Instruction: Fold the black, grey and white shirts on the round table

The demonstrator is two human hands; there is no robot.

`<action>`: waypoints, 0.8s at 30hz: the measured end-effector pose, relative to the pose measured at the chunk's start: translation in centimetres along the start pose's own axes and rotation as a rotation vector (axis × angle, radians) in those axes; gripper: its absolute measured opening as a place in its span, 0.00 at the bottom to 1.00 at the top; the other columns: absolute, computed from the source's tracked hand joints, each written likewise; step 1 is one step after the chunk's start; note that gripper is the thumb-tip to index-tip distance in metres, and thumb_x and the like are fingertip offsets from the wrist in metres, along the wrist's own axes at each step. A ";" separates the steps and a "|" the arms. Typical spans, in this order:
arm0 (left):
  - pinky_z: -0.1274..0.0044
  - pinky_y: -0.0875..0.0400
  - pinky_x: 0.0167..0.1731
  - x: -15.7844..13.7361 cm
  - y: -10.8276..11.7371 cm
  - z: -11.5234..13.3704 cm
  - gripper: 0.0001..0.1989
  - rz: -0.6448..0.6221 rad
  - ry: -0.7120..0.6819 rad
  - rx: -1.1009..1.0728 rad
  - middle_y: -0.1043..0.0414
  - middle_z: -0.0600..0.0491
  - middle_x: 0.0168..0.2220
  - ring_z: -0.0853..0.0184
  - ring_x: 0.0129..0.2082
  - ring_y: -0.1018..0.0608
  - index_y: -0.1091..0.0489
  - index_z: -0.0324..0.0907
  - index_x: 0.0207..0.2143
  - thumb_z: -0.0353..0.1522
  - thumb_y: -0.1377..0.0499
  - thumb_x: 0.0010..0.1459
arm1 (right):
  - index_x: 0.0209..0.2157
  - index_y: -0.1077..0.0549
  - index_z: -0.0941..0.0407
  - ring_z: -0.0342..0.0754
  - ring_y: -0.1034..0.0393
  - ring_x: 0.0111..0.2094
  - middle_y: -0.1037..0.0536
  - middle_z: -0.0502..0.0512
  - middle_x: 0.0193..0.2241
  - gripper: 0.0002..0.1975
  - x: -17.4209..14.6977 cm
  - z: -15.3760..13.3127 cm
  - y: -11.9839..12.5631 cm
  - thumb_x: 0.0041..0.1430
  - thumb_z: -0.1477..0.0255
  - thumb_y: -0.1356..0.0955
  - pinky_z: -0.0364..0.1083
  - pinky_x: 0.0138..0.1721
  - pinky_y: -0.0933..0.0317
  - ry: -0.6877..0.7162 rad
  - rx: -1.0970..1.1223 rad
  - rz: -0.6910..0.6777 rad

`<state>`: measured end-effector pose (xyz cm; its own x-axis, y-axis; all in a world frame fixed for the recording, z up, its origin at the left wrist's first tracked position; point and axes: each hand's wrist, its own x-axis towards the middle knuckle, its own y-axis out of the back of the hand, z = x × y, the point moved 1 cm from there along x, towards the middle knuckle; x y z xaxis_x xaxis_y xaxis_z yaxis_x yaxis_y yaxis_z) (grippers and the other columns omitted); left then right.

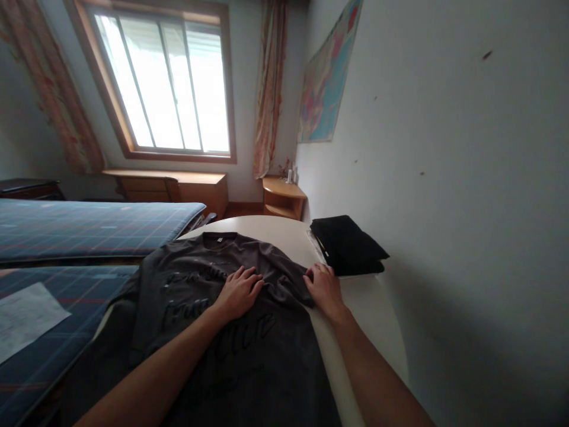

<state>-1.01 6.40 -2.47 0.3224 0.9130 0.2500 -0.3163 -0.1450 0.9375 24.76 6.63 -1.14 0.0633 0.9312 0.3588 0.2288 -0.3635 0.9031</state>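
Note:
A dark grey T-shirt (pixel 186 338) with raised black lettering lies spread over a round white table (pixel 249 224), its neckline toward the far edge. My left hand (pixel 240 292) rests on the shirt's upper chest, palm down, with the fingers slightly apart. At the sleeve on the right, my right hand (pixel 324 289) has its fingers curled in and closed at the sleeve's edge. Part of the fabric under both hands is hidden. Just beyond my right hand sits a folded black cloth (pixel 349 243) on something white.
To the left are beds or mattresses with blue plaid covers (pixel 89 228), and a sheet of paper (pixel 31 317) lies on the nearer one. A white wall (pixel 466 237) borders the right side. Wooden desk (pixel 200 181) and corner shelf (pixel 284 188) stand beneath the window.

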 end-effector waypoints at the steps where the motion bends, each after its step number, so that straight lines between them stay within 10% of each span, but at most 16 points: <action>1: 0.56 0.42 0.62 0.0 -0.1 -0.1 0.21 0.004 -0.002 -0.005 0.34 0.50 0.63 0.48 0.66 0.39 0.27 0.48 0.55 0.42 0.54 0.70 | 0.36 0.23 0.55 0.53 0.33 0.51 0.22 0.57 0.47 0.05 0.1 0.0 0.0 0.61 0.70 0.32 0.47 0.49 0.41 0.018 0.008 0.002; 9: 0.54 0.41 0.61 0.1 -0.8 -0.6 0.21 0.056 -0.018 -0.037 0.33 0.49 0.62 0.49 0.66 0.38 0.27 0.48 0.54 0.43 0.53 0.69 | 0.30 0.26 0.55 0.53 0.33 0.54 0.21 0.57 0.47 0.03 -0.6 -1.2 1.7 0.57 0.71 0.30 0.49 0.57 0.46 0.180 0.159 0.076; 16: 0.59 0.41 0.63 0.3 -0.6 -0.4 0.22 0.136 -0.083 -0.114 0.32 0.47 0.61 0.55 0.64 0.35 0.34 0.44 0.60 0.42 0.50 0.68 | 0.46 0.25 0.53 0.47 0.24 0.35 0.18 0.52 0.31 0.14 -2.2 -3.0 2.5 0.68 0.66 0.39 0.43 0.38 0.39 0.062 0.420 -0.207; 24: 0.60 0.44 0.64 -0.1 -0.5 0.4 0.24 0.004 -0.167 -0.076 0.36 0.50 0.65 0.56 0.65 0.37 0.38 0.50 0.64 0.43 0.51 0.69 | 0.45 0.23 0.58 0.53 0.27 0.48 0.23 0.61 0.46 0.15 -1.8 -0.4 1.3 0.62 0.62 0.32 0.45 0.46 0.38 -0.102 0.007 -0.125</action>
<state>-0.51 6.18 -2.86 0.4627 0.8356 0.2962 -0.3827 -0.1131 0.9169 24.58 4.52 -0.55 0.1321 0.9671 0.2172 0.2476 -0.2444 0.9375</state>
